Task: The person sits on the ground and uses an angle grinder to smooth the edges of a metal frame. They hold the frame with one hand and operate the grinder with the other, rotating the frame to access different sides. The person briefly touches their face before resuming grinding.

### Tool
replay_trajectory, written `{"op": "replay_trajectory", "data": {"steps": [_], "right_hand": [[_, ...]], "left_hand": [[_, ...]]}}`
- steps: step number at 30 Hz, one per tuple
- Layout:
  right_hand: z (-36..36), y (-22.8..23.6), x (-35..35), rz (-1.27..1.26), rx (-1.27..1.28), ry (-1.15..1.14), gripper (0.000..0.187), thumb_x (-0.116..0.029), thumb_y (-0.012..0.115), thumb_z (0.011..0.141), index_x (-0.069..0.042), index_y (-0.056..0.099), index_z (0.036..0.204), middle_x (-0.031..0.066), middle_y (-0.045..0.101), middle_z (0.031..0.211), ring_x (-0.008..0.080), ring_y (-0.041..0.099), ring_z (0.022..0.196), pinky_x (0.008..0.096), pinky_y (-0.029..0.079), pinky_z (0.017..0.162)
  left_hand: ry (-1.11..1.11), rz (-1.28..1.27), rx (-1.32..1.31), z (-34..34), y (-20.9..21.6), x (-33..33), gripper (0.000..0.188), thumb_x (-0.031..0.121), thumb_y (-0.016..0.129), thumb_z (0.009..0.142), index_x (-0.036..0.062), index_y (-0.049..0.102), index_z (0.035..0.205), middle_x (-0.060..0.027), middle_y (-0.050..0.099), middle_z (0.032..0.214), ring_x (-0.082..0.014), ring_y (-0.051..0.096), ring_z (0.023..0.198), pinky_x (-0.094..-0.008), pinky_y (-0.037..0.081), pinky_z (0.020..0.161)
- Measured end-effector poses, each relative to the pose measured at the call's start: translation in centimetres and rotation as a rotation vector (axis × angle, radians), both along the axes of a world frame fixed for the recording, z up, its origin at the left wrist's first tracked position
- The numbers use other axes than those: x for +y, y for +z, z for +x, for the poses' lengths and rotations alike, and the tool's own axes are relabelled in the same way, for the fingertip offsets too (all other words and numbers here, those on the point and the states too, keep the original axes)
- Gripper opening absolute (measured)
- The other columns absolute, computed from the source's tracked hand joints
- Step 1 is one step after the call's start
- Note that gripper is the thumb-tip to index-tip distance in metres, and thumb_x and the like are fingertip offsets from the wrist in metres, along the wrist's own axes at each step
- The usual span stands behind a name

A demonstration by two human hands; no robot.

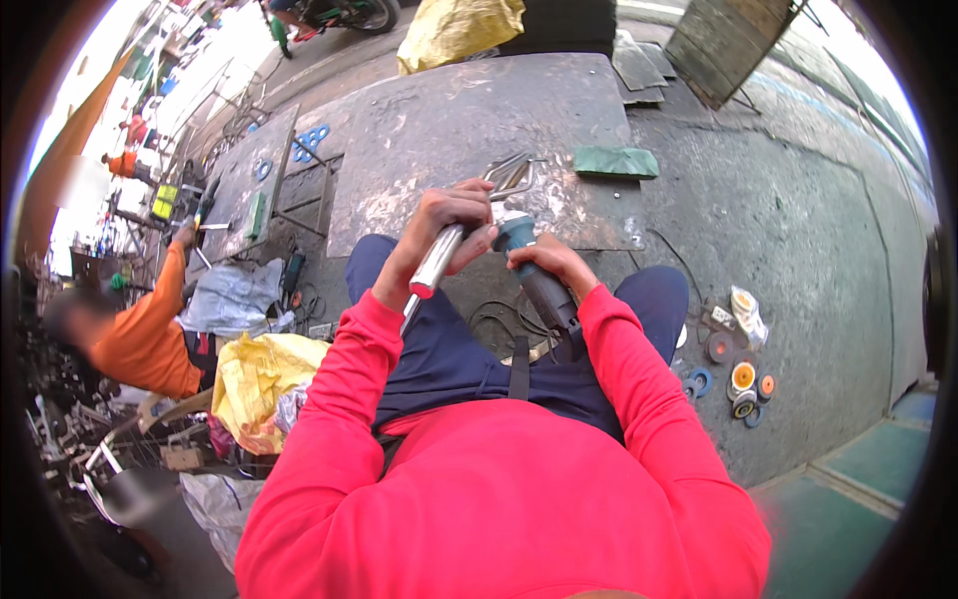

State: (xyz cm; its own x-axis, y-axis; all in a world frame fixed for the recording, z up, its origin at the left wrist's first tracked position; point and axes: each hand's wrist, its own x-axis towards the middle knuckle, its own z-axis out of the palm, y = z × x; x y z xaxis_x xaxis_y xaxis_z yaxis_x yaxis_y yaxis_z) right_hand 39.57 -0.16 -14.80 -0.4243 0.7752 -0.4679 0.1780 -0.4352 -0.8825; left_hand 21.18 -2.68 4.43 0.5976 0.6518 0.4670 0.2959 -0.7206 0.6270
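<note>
Shirt (519, 479), then hands (454, 212) (559, 262): bar (437, 264) left (grinder (544, 292) right)

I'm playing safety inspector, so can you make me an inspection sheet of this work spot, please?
Surface: grey board, scuffed, with pale marks near the middle.
Job's things: shiny metal bar and a teal-and-dark power tool, both held; the tool's head is partly hidden.
Clutter: green block on the board; yellow sack at its far edge; round discs on the floor at right.
Hands: left hand grips the bar; right hand grips the tool.
Cables: dark cable on the floor, right of the board.
Surroundings: person in orange at left; motorcycle beyond.
</note>
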Motion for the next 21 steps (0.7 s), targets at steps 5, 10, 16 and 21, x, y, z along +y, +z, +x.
{"op": "replay_trajectory", "data": {"steps": [5,10,16,21], "right_hand": [[-0.1,0.1,0.4,-0.088,0.034,0.047,0.024,-0.020,0.072,0.073,0.001,0.066,0.083,0.0098,0.064,0.073,0.0240,0.066,0.058,0.0349,0.055,0.055],[-0.6,0.3,0.4,-0.072,0.029,-0.068,0.028,-0.023,0.075,0.070,0.001,0.065,0.080,0.0098,0.064,0.071,0.0216,0.064,0.053,0.0342,0.051,0.049],[-0.8,0.6,0.3,-0.147,0.075,0.026,0.025,-0.020,0.075,0.070,0.001,0.065,0.079,0.0105,0.065,0.071,0.0231,0.066,0.056,0.0352,0.053,0.050],[0.2,0.6,-0.1,-0.233,0.054,0.024,0.024,-0.021,0.074,0.072,0.001,0.066,0.080,0.0102,0.066,0.074,0.0228,0.065,0.056,0.0349,0.053,0.052]], "left_hand": [[-0.033,0.058,-0.029,-0.5,-0.7,0.4,0.016,0.001,0.061,0.075,-0.0005,0.055,0.061,-0.0080,0.053,0.058,-0.0231,0.055,0.057,-0.0417,0.048,0.095],[-0.030,0.049,-0.085,-0.8,-1.0,0.6,0.016,0.002,0.061,0.073,-0.0001,0.053,0.059,-0.0084,0.050,0.056,-0.0249,0.052,0.054,-0.0424,0.048,0.096],[-0.043,0.053,-0.051,-1.6,-0.8,0.9,0.016,0.004,0.062,0.074,-0.0009,0.055,0.061,-0.0088,0.049,0.056,-0.0264,0.051,0.055,-0.0427,0.047,0.098],[-0.016,0.029,-0.100,-1.8,-0.8,0.9,0.021,0.005,0.063,0.075,-0.0033,0.049,0.062,-0.0149,0.043,0.059,-0.0326,0.045,0.058,-0.0419,0.047,0.094]]}}
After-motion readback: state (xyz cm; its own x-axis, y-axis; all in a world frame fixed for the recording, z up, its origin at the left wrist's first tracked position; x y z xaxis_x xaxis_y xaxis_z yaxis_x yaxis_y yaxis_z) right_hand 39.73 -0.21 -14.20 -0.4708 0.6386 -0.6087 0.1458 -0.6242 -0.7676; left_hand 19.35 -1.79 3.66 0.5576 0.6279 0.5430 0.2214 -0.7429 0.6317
